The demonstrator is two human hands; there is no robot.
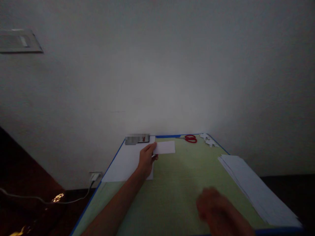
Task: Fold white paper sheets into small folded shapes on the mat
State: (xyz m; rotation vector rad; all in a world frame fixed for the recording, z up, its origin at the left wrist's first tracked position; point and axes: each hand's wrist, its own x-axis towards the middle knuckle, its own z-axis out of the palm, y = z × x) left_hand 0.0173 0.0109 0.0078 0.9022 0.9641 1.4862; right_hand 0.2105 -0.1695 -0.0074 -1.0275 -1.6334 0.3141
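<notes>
My left hand [146, 158] is closed on a small rectangular piece of white paper [166, 147], pinching its left end between thumb and fingers. The paper is held above the green tabletop [187, 173], its free end pointing right. Under and behind that hand lies a larger white sheet [123, 164]. My right hand [210, 203] is over the near right part of the table, smeared by motion, so its fingers cannot be made out. Red-handled scissors [190, 138] lie at the far edge, to the right of the held paper.
Cut paper scraps [208, 139] lie at the far right corner. A stack of white sheets [258, 186] runs along the right edge. At the far left is a dark flat device [145, 139], partly blurred out. A wall stands behind; a cable [78, 199] hangs from a plug on the left.
</notes>
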